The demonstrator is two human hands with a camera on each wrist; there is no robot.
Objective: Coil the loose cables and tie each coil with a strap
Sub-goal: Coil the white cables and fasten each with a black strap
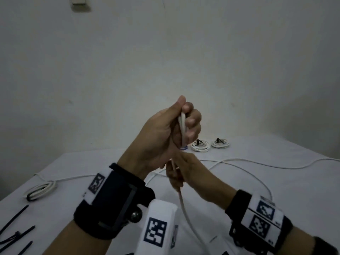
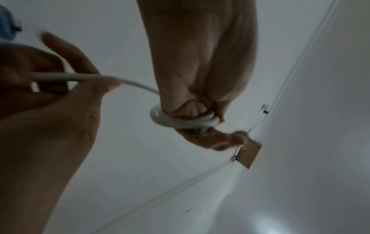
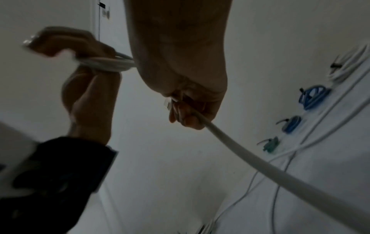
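My left hand (image 1: pixel 184 115) is raised in front of the wall and grips a small coil of white cable (image 1: pixel 182 126) in its curled fingers. The left wrist view shows the coil (image 2: pixel 180 122) looped round those fingers. Just below, my right hand (image 1: pixel 176 172) pinches the same cable's loose run (image 1: pixel 184 205), which hangs down toward me. In the right wrist view the fingers (image 3: pixel 186 115) hold the cable (image 3: pixel 250 158) next to a clear plug. The rest of the white cable (image 1: pixel 257 165) trails over the white table (image 1: pixel 285 196).
Two tied white coils (image 1: pixel 200 145) (image 1: pixel 220 143) lie at the table's back. A folded white cable bundle (image 1: pixel 41 189) lies at the left, with black straps (image 1: pixel 14 234) near the front left edge. The right wrist view shows tied blue coils (image 3: pixel 314 98) (image 3: pixel 291 125).
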